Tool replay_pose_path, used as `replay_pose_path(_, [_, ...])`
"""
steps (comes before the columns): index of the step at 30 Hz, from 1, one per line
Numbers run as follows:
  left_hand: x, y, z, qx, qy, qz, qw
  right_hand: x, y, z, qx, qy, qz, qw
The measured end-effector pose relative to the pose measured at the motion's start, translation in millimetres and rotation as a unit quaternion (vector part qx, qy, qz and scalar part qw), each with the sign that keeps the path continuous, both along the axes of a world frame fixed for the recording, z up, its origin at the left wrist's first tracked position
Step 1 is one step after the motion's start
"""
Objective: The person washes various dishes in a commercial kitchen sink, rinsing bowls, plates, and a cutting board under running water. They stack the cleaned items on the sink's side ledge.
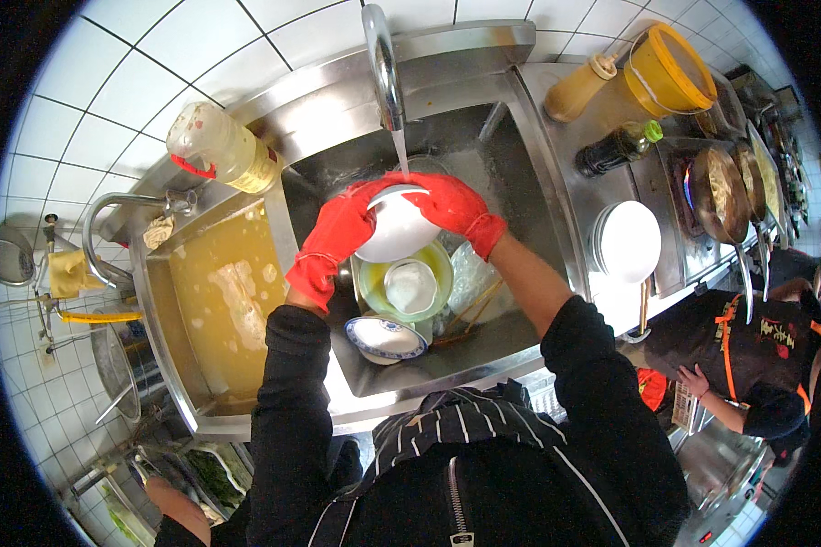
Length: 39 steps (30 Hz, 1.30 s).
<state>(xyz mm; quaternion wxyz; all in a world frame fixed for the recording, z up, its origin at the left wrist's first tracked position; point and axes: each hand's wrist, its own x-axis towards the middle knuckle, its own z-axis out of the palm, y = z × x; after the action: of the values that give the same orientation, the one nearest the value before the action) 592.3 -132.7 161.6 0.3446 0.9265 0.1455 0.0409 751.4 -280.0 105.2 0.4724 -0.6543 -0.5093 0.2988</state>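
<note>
Both my hands wear red rubber gloves and grip a white bowl under the stream from the chrome faucet. My left hand clasps the bowl's left side, and my right hand its upper right rim. Water falls onto the gloves at the bowl's far edge. Below it in the steel sink basin sits a green bowl with a smaller white bowl inside. A blue-rimmed white bowl lies tilted nearer me, and chopsticks lie beside a clear, glassy vessel at right.
A second basin with cloudy yellow water is at left, a large plastic jug behind it. Stacked white plates, a dark bottle, a yellow bucket and pans by a flame stand right. Two other people are nearby.
</note>
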Motion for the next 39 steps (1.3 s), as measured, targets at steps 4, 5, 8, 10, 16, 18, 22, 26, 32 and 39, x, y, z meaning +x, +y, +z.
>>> replay_pose_path(4, [-3.3,-10.6,-21.6,-0.258,-0.162,0.161,0.939,-38.4,-8.6,-13.2,-0.043,0.282,-0.213,0.935])
replay_pose_path(5, [-1.7,-20.4,-26.3,-0.345,-0.176,0.225,0.894,-49.7,-10.3,-8.2,-0.08,0.372,-0.264,0.887])
replay_pose_path(8, [3.2,-40.2,-90.6,-0.404,-0.237,0.408,0.784,-97.9,19.5,-74.0,0.017,0.426,-0.37,0.825])
replay_pose_path(10, [12.5,-59.5,-99.0,-0.466,-0.281,0.464,0.699,-116.2,38.3,-60.3,0.041,0.375,-0.454,0.807])
replay_pose_path(16, [-19.6,-22.3,-68.2,-0.359,-0.182,0.348,0.847,-44.6,-11.8,-8.3,-0.053,0.167,-0.184,0.967])
replay_pose_path(18, [-18.8,-17.1,-45.1,-0.273,-0.113,0.292,0.91,-31.6,-24.8,18.7,-0.056,0.124,-0.138,0.981])
replay_pose_path(22, [-42.7,-7.4,-40.8,-0.238,-0.14,0.218,0.936,-21.5,-29.0,34.5,0.104,-0.084,-0.079,0.988])
replay_pose_path(26, [-34.8,-30.4,-25.1,-0.261,-0.145,0.116,0.947,-30.6,-55.2,47.2,0.122,-0.298,-0.109,0.941])
replay_pose_path(32, [-2.2,-108.2,-11.3,-0.529,-0.183,0.132,0.818,-35.1,-132.2,88.4,0.161,-0.301,-0.18,0.923])
replay_pose_path(39, [6.5,-158.1,4.8,-0.214,-0.114,-0.063,0.968,-41.0,-231.2,102.0,0.077,-0.211,-0.473,0.852])
